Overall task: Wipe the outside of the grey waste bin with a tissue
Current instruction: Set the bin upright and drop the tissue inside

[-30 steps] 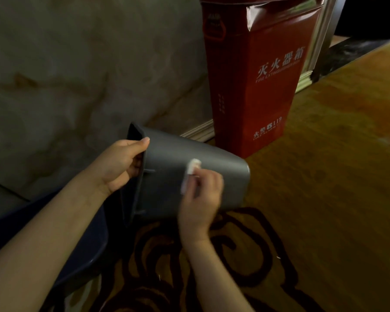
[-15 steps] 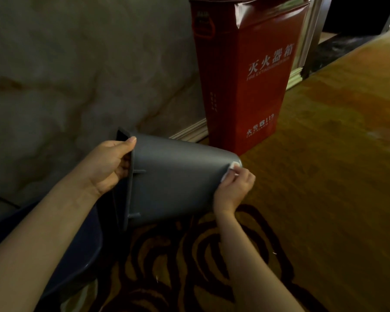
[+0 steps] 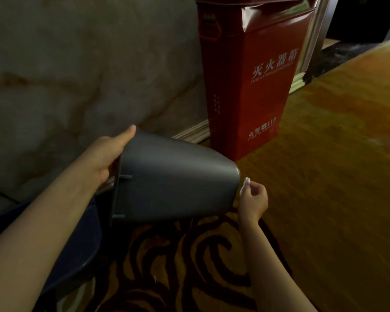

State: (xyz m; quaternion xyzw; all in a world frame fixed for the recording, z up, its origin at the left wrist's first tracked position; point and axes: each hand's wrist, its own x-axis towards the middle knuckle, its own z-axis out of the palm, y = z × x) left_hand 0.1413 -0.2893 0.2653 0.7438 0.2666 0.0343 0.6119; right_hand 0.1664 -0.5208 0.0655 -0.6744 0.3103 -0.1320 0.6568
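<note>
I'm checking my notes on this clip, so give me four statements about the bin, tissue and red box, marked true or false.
1. The left hand grips the grey waste bin at its rim. True.
2. The bin stands upright. False: it is held tipped on its side.
3. The right hand pinches a white tissue near the bin's base. True.
4. The red box lies flat. False: it stands upright by the wall.

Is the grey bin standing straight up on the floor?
No, the bin is tipped over sideways, and the left hand grips its rim.
</note>
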